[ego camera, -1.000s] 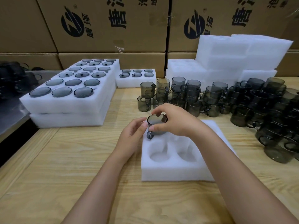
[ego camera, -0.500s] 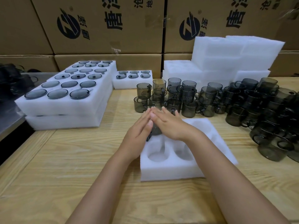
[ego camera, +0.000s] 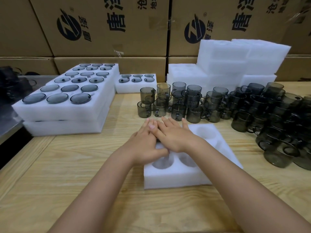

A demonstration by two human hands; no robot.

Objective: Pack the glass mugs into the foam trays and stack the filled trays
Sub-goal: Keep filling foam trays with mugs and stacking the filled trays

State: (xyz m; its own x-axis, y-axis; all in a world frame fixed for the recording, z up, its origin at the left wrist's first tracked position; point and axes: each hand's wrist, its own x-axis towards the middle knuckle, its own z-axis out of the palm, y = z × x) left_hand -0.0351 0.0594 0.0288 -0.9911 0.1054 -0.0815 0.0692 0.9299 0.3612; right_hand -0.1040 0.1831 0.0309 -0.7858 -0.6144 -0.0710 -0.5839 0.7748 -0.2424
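A white foam tray (ego camera: 193, 175) lies on the wooden table in front of me. My left hand (ego camera: 144, 145) and my right hand (ego camera: 175, 137) lie flat, side by side, over its far-left pocket, fingers stretched forward. The mug set there is hidden under them. Two near pockets (ego camera: 162, 163) and a far-right pocket (ego camera: 206, 132) show empty. Loose smoky glass mugs (ego camera: 193, 113) stand stacked just beyond the tray.
Two stacked filled trays (ego camera: 67, 115) sit at the left, and a small filled tray (ego camera: 136, 84) behind them. Empty foam trays (ego camera: 235, 61) are piled at the back right. A dense heap of dark mugs (ego camera: 277, 123) crowds the right side. Cardboard boxes (ego camera: 101, 31) wall the back.
My right hand held a mug over the far-left pocket with fingertips; it went down into the pocket and both hands have flattened on top of it.
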